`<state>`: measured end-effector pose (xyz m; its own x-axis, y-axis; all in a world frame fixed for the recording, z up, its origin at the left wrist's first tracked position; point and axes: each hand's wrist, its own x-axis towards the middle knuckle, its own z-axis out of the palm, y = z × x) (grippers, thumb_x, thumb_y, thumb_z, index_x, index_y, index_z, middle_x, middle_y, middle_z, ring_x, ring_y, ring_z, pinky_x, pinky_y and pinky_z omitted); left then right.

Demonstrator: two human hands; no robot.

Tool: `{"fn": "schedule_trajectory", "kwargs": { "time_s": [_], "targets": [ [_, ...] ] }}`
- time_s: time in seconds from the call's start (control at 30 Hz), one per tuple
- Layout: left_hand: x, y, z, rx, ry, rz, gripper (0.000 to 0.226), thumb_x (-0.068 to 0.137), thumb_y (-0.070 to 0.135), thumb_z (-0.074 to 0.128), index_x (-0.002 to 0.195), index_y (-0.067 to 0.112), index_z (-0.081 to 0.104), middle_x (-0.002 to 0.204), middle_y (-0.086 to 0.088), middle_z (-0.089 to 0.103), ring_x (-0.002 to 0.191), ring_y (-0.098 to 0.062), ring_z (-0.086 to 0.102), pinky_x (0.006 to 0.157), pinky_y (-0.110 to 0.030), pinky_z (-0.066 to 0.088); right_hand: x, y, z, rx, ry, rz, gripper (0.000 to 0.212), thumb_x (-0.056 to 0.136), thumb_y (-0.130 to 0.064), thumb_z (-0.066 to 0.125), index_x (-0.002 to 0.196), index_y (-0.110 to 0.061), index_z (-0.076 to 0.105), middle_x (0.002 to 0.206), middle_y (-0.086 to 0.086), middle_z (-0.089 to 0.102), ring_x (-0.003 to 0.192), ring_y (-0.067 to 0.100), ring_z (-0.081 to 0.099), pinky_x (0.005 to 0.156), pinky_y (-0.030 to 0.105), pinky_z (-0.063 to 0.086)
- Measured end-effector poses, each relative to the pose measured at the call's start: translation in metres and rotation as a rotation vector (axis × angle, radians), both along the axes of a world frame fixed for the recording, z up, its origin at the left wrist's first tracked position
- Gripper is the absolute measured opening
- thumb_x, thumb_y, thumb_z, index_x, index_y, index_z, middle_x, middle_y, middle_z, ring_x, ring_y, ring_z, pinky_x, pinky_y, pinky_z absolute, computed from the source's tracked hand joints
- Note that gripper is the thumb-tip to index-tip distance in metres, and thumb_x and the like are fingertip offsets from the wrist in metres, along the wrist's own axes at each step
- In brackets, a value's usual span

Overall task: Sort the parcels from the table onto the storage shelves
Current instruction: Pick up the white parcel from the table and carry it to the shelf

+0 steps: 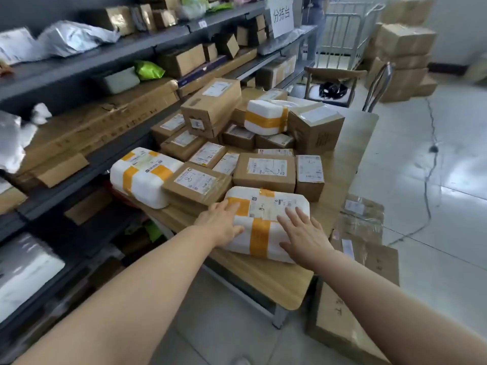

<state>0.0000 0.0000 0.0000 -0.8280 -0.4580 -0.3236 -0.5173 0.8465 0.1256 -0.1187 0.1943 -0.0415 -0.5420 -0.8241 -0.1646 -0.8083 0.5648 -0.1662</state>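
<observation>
Left hand (pixel 224 225) and right hand (pixel 303 237), fingers seemingly flat, rest on the white foam parcel banded with orange tape (pixel 266 214) lying between them on the wooden table (pixel 276 280).

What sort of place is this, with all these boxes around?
Most likely a parcel sorting depot or courier pickup station: labelled cardboard parcels are piled on a wooden table, grey metal storage shelves beside it hold boxes and mailer bags, and a paper sign hangs on the shelving.
</observation>
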Motion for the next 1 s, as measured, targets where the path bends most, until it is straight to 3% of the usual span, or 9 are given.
{"fn": "schedule_trajectory", "kwargs": {
  "time_s": [0.1,0.23,0.43,0.57,0.67,0.73,0.77,0.9,1.0],
  "targets": [
    [-0.014,-0.014,-0.007,-0.006,0.017,-0.026,0.071,0.095,0.051,0.048,0.153,0.027,0.015,0.161,-0.003,0.013,0.145,-0.026,0.016,0.112,-0.046,0.028,0.009,-0.012,-0.012,-0.010,-0.020,-0.007,0.063,0.098,-0.046,0.042,0.150,-0.031,0.011,0.161,-0.001,-0.001,0.148,0.025,-0.009,0.119,0.049,0.005],
    [-0.037,-0.032,-0.014,-0.004,0.027,-0.064,0.072,0.095,0.050,0.049,0.154,0.028,0.014,0.162,-0.002,0.009,0.147,-0.026,0.013,0.114,-0.046,0.024,0.005,-0.015,-0.017,-0.032,-0.055,-0.035,0.053,0.097,-0.052,0.036,0.146,-0.033,0.027,0.161,-0.006,0.011,0.148,0.020,0.001,0.119,0.047,0.010],
    [-0.068,-0.052,-0.025,0.082,0.014,-0.157,0.066,0.100,0.042,0.045,0.155,0.024,0.013,0.163,-0.001,0.007,0.148,-0.023,0.009,0.117,-0.043,0.016,-0.030,0.001,0.002,0.031,-0.023,-0.066,0.057,0.088,-0.002,0.050,0.135,-0.033,0.041,0.157,-0.013,0.024,0.147,0.013,0.009,0.118,0.039,0.014],
    [-0.075,-0.057,-0.034,0.153,-0.032,-0.206,0.063,0.100,0.044,0.041,0.154,0.024,0.016,0.162,0.000,0.014,0.146,-0.022,0.020,0.117,-0.040,0.023,-0.031,-0.001,0.007,-0.010,-0.024,-0.201,0.049,0.090,-0.003,0.048,0.129,-0.032,0.048,0.155,-0.010,0.029,0.147,0.014,0.011,0.117,0.040,0.016],
    [-0.076,-0.055,-0.035,0.110,0.070,-0.198,0.037,0.097,0.050,0.043,0.120,0.024,0.055,0.126,-0.004,0.053,0.121,-0.027,0.049,0.095,-0.041,0.043,-0.015,-0.006,-0.002,-0.115,0.016,-0.406,0.037,0.096,-0.031,0.047,0.133,-0.032,0.044,0.156,-0.002,0.025,0.143,0.022,0.019,0.112,0.042,0.024],
    [-0.077,-0.052,-0.032,0.040,0.140,-0.202,0.034,0.095,0.055,0.043,0.083,0.025,0.054,0.094,-0.001,0.059,0.101,-0.026,0.055,0.081,-0.039,0.046,-0.003,-0.007,-0.009,-0.122,0.019,-0.525,0.044,0.095,-0.045,0.045,0.137,-0.033,0.040,0.156,0.004,0.016,0.141,0.027,0.014,0.112,0.046,0.023],
    [-0.077,-0.051,-0.032,0.007,0.142,-0.213,0.035,0.094,0.057,0.044,0.082,0.025,0.053,0.095,-0.002,0.061,0.099,-0.024,0.054,0.080,-0.039,0.046,0.002,-0.008,-0.012,-0.116,-0.004,-0.573,0.049,0.094,-0.049,0.044,0.139,-0.033,0.037,0.156,0.006,0.010,0.142,0.029,0.009,0.112,0.049,0.020],
    [-0.072,-0.042,-0.042,0.197,0.051,-0.201,0.061,0.090,0.060,0.049,0.140,0.026,0.040,0.140,-0.001,0.048,0.129,-0.023,0.043,0.100,-0.041,0.041,0.014,-0.013,-0.018,-0.120,-0.212,-0.746,0.071,0.091,-0.055,0.048,0.149,-0.035,0.011,0.157,0.008,-0.021,0.144,0.039,-0.014,0.113,0.059,0.008],
    [-0.066,-0.028,-0.056,0.417,-0.013,-0.147,0.070,0.090,0.057,0.053,0.149,0.028,0.030,0.147,-0.004,0.045,0.132,-0.024,0.044,0.106,-0.038,0.037,0.024,-0.008,-0.022,-0.214,-0.379,-0.858,0.091,0.088,-0.055,0.055,0.150,-0.034,-0.008,0.153,0.007,-0.032,0.143,0.037,-0.019,0.114,0.061,0.009]
  ]
}}
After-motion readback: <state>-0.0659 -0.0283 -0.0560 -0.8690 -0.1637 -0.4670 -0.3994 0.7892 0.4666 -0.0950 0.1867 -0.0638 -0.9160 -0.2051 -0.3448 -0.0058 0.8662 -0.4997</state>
